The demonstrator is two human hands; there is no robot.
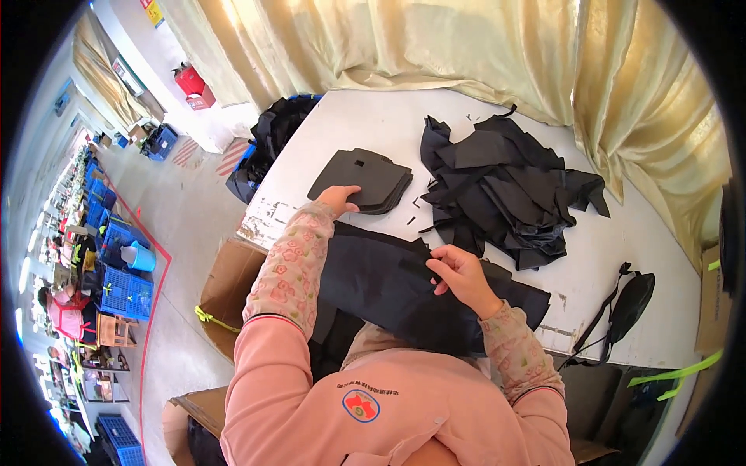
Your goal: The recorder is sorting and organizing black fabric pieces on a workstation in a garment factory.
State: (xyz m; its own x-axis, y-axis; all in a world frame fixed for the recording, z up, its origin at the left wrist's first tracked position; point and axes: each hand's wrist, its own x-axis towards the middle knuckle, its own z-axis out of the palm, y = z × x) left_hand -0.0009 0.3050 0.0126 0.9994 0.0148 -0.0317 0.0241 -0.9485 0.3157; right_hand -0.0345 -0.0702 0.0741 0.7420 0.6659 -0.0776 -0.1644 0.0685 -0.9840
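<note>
Resting my left hand [340, 199], fingers flat, on the stack of cut black pieces [365, 180]; right hand [458, 273] pinches the dark fabric panel [381, 283], fingertips hidden.

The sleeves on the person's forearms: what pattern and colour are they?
The sleeves are pale with pink flowers, clearest in the head view.

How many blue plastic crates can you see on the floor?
About 5 blue crates, all on the person's left. More may be hidden farther back.
</note>
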